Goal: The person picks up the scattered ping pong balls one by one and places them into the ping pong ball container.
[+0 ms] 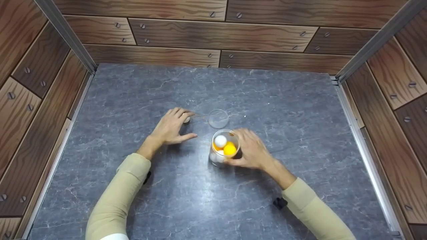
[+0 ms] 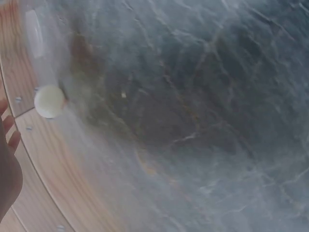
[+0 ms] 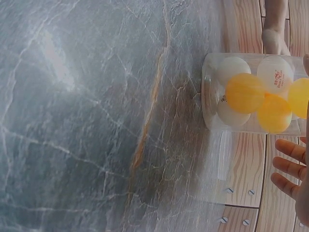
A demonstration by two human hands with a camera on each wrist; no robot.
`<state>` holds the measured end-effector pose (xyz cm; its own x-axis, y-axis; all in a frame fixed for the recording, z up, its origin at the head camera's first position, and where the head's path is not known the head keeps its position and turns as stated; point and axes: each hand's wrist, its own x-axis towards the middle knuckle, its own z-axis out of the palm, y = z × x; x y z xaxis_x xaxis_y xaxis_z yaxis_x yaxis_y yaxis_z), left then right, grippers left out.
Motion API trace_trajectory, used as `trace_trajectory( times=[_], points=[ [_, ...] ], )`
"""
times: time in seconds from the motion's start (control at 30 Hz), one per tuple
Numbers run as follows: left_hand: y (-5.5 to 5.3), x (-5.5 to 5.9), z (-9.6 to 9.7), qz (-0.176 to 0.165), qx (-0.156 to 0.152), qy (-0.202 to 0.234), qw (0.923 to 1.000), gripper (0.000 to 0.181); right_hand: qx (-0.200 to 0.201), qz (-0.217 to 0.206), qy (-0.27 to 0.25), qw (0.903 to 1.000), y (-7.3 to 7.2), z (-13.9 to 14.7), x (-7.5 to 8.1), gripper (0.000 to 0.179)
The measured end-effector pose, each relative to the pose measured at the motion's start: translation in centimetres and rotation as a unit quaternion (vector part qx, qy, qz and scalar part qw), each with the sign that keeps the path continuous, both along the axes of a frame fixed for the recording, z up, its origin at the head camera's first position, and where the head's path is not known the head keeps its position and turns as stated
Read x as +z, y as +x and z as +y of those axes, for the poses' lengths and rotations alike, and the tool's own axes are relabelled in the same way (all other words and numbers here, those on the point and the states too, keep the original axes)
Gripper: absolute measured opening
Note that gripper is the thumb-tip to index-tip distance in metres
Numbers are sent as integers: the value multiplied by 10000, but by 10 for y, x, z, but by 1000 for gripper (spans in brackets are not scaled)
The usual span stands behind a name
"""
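Observation:
My right hand (image 1: pixel 252 148) is around the near and far sides of a clear plastic container (image 3: pixel 208 92), thumb in front. Its fingers (image 3: pixel 287 168) are fairly straight, with a gap showing between them and the wall. The container stands upright, holding several table tennis balls, among them a white ball (image 1: pixel 220 141) and an orange ball (image 1: pixel 230 148). To the left, my left hand (image 1: pixel 170 126) hovers with fingers and thumb spread beside a pale ball (image 2: pixel 49 101) on the table. From the head camera that ball is partly hidden by the fingers.
Behind the container lies a round clear lid (image 1: pixel 218 119) on the dark marbled table (image 1: pixel 200 90). Wood-patterned panels (image 1: pixel 223 31) wall in the back and both sides. Metal posts (image 1: pixel 66 36) stand at the back corners.

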<state>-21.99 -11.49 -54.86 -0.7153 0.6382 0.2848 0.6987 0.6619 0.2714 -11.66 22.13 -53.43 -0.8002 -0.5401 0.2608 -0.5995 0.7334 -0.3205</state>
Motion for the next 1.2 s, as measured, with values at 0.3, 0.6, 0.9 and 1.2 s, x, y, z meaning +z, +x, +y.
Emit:
trace_trajectory(
  times=[0.3,0.6,0.9,1.2],
  points=[
    [-12,-16,-12,-130,423,-103,9990,81,1,71,16,10000,1,0,0,99],
    [-22,-24,-15,-373,768,-108,9963,84,-13,86,-56,9999,1,0,-1,101],
    [-27,-31,-12,-588,1005,-171,9930,74,-23,-38,-39,10000,1,0,-1,102],
    [-28,-35,-11,-696,1051,-226,9918,63,-3,13,-61,10000,0,-1,0,100]
  ],
)
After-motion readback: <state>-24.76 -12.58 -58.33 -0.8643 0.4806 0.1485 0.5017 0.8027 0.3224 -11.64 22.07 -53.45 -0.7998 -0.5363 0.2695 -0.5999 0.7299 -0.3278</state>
